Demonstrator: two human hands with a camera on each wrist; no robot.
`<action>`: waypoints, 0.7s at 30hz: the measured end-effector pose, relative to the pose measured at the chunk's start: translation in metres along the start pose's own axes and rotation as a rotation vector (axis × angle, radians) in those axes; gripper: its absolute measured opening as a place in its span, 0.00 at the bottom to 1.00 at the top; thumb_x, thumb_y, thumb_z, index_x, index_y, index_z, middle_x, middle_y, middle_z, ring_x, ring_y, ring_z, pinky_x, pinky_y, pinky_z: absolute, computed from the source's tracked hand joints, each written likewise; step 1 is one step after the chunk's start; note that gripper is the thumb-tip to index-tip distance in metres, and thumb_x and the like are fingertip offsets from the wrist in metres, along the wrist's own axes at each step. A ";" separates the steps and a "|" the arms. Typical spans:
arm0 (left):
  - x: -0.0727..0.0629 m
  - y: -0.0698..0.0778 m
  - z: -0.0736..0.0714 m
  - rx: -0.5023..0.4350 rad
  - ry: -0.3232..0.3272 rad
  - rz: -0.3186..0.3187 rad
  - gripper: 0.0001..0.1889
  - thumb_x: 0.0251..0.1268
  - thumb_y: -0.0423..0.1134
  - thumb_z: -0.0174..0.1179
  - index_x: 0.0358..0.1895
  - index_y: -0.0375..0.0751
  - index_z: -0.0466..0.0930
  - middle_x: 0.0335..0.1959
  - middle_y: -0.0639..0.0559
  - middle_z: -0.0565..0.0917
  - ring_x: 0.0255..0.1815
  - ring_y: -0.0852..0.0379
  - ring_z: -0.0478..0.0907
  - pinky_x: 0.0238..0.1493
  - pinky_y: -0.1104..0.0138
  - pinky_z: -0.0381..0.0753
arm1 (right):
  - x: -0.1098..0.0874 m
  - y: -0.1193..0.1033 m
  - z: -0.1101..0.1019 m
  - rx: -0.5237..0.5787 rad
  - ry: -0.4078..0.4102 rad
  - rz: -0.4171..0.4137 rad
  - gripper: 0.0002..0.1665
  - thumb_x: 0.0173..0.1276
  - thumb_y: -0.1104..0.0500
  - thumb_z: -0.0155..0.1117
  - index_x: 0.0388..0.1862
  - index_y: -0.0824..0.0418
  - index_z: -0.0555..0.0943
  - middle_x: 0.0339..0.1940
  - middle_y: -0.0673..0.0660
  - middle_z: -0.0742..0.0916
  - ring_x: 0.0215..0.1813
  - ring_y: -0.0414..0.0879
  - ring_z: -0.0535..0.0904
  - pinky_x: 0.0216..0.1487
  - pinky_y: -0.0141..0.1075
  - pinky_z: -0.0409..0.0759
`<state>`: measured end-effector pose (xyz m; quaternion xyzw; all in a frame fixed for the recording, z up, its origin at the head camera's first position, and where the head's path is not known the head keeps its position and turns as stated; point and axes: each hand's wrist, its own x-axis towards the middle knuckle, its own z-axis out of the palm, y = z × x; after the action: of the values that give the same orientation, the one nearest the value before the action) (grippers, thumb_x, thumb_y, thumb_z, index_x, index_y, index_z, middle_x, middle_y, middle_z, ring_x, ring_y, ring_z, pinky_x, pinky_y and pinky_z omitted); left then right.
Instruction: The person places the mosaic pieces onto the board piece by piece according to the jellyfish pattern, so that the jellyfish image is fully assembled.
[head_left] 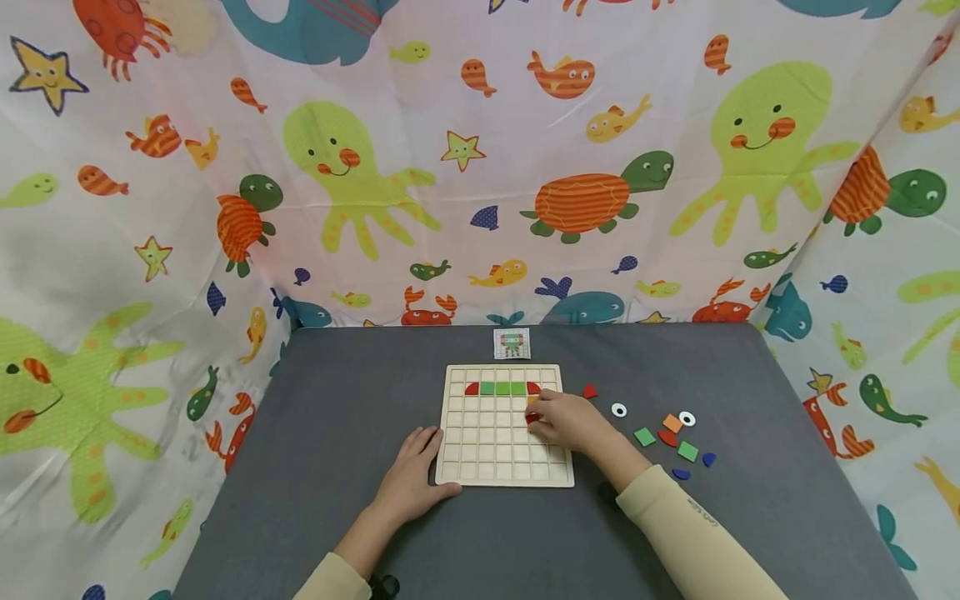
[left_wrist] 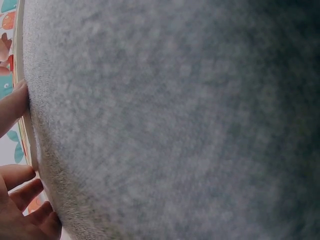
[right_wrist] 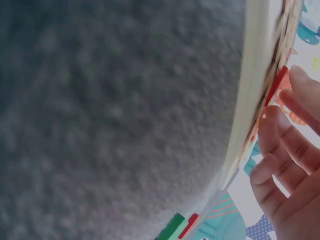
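Note:
A wooden grid board (head_left: 495, 458) lies on the grey table. Its upper row bears a red rounded piece (head_left: 472, 389), three green squares (head_left: 502, 388) and a second red rounded piece (head_left: 533, 388). Just below that right end, an orange piece (head_left: 532, 401) shows partly behind the fingers. My right hand (head_left: 572, 423) reaches over the board's right side and pinches a red piece (right_wrist: 276, 86) close over the grid; its outline is mostly hidden. With fingers against the left edge and thumb at the front edge, my left hand (head_left: 411, 477) touches the board's near left corner.
Right of the board lie loose pieces: white rings (head_left: 618, 410), green squares (head_left: 644, 437), an orange square (head_left: 672, 423), red pieces (head_left: 590, 391) and blue half-rounds (head_left: 681, 474). A small picture card (head_left: 512, 343) lies behind the board. A printed sea-animal curtain (head_left: 465, 200) surrounds the table.

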<state>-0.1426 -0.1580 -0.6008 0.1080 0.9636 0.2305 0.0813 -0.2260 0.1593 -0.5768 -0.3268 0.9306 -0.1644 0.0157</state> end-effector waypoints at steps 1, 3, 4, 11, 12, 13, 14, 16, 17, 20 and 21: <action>0.000 0.000 0.000 0.003 0.001 0.000 0.54 0.53 0.62 0.73 0.79 0.41 0.60 0.78 0.45 0.63 0.81 0.40 0.53 0.70 0.45 0.69 | 0.000 -0.001 0.001 -0.018 0.007 0.007 0.13 0.68 0.51 0.71 0.49 0.53 0.88 0.40 0.51 0.84 0.32 0.41 0.77 0.36 0.37 0.80; 0.000 -0.001 0.001 0.003 0.001 0.000 0.54 0.53 0.62 0.73 0.79 0.41 0.60 0.78 0.45 0.63 0.81 0.40 0.53 0.70 0.45 0.69 | 0.000 -0.003 0.002 -0.040 0.024 0.023 0.12 0.67 0.51 0.72 0.47 0.53 0.88 0.39 0.51 0.83 0.32 0.41 0.77 0.36 0.37 0.80; 0.000 -0.001 0.001 0.003 0.001 0.002 0.54 0.53 0.63 0.73 0.79 0.41 0.60 0.78 0.45 0.63 0.81 0.40 0.53 0.70 0.45 0.68 | 0.000 -0.003 0.002 -0.053 0.033 0.033 0.12 0.67 0.51 0.73 0.46 0.53 0.88 0.39 0.50 0.83 0.31 0.41 0.77 0.35 0.37 0.80; 0.000 -0.001 0.000 -0.002 0.004 0.008 0.53 0.53 0.62 0.74 0.79 0.41 0.60 0.78 0.45 0.63 0.81 0.40 0.53 0.70 0.45 0.69 | 0.000 -0.005 0.001 -0.071 0.049 0.085 0.10 0.66 0.51 0.74 0.44 0.52 0.89 0.37 0.50 0.82 0.30 0.41 0.78 0.34 0.37 0.79; 0.000 -0.001 0.000 -0.004 0.004 0.009 0.53 0.53 0.62 0.74 0.79 0.41 0.60 0.78 0.44 0.63 0.81 0.40 0.53 0.69 0.45 0.69 | 0.000 -0.005 0.001 -0.058 0.048 0.094 0.10 0.66 0.51 0.74 0.43 0.52 0.89 0.37 0.50 0.82 0.30 0.42 0.78 0.34 0.37 0.79; 0.000 -0.001 -0.001 -0.002 0.004 0.011 0.53 0.53 0.62 0.74 0.79 0.41 0.60 0.78 0.44 0.63 0.81 0.40 0.53 0.69 0.45 0.69 | 0.001 -0.005 0.001 -0.043 0.048 0.102 0.10 0.65 0.51 0.74 0.43 0.53 0.89 0.37 0.50 0.82 0.30 0.42 0.78 0.35 0.37 0.79; 0.000 -0.001 -0.001 -0.004 0.004 0.010 0.53 0.53 0.62 0.74 0.79 0.41 0.60 0.78 0.44 0.63 0.81 0.40 0.53 0.70 0.45 0.69 | 0.001 -0.005 0.002 -0.027 0.047 0.113 0.10 0.65 0.52 0.74 0.44 0.53 0.89 0.37 0.50 0.82 0.31 0.42 0.78 0.36 0.38 0.80; 0.000 0.000 -0.001 -0.006 0.004 0.005 0.53 0.53 0.61 0.74 0.79 0.41 0.60 0.78 0.44 0.63 0.81 0.40 0.53 0.70 0.45 0.69 | 0.002 -0.006 0.003 0.009 0.048 0.133 0.10 0.65 0.53 0.74 0.44 0.54 0.89 0.37 0.51 0.83 0.32 0.43 0.78 0.37 0.39 0.80; -0.001 0.000 -0.002 -0.007 0.005 0.004 0.53 0.53 0.61 0.74 0.79 0.41 0.60 0.78 0.44 0.63 0.81 0.40 0.53 0.70 0.45 0.68 | 0.003 -0.006 0.003 0.026 0.050 0.143 0.10 0.65 0.53 0.74 0.44 0.54 0.89 0.37 0.51 0.83 0.32 0.43 0.78 0.38 0.40 0.80; -0.001 0.001 -0.002 -0.005 0.004 0.006 0.53 0.53 0.60 0.74 0.79 0.41 0.60 0.78 0.44 0.64 0.81 0.40 0.53 0.70 0.44 0.68 | 0.003 -0.006 0.003 0.077 0.051 0.162 0.10 0.64 0.54 0.75 0.44 0.55 0.89 0.38 0.52 0.84 0.33 0.43 0.78 0.38 0.40 0.80; -0.001 0.002 -0.002 -0.005 0.003 0.006 0.53 0.53 0.60 0.74 0.79 0.41 0.60 0.78 0.44 0.64 0.81 0.40 0.53 0.70 0.44 0.68 | 0.002 -0.006 0.003 0.091 0.051 0.169 0.11 0.64 0.55 0.75 0.44 0.55 0.89 0.38 0.52 0.84 0.33 0.43 0.78 0.39 0.40 0.80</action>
<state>-0.1415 -0.1577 -0.5981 0.1103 0.9628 0.2335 0.0797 -0.2236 0.1526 -0.5774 -0.2418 0.9464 -0.2130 0.0206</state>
